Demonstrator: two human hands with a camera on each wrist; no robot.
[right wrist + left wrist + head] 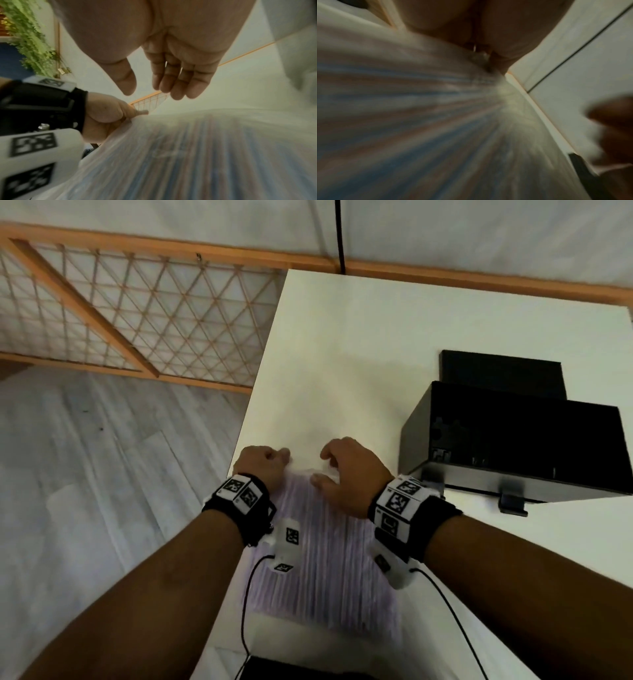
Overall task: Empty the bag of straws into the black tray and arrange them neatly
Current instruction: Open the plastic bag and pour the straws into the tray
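A clear bag of striped straws (329,570) lies on the white table (359,354) just in front of me. My left hand (270,462) pinches the bag's far left corner; the right wrist view shows that hand (109,115) gripping the plastic edge of the bag (205,155). Beside it, my right hand (342,467) hovers over the bag's far edge. Its fingers (180,81) hang loosely extended and hold nothing. A black tray (513,446) stands to the right of my hands. The left wrist view is blurred, with the bag (419,121) filling it.
A second black piece (500,374) lies behind the tray. Another dark object (291,669) shows at the table's near edge. The table's left edge drops to a grey wooden floor (102,474), with a wooden lattice screen (137,313) beyond it.
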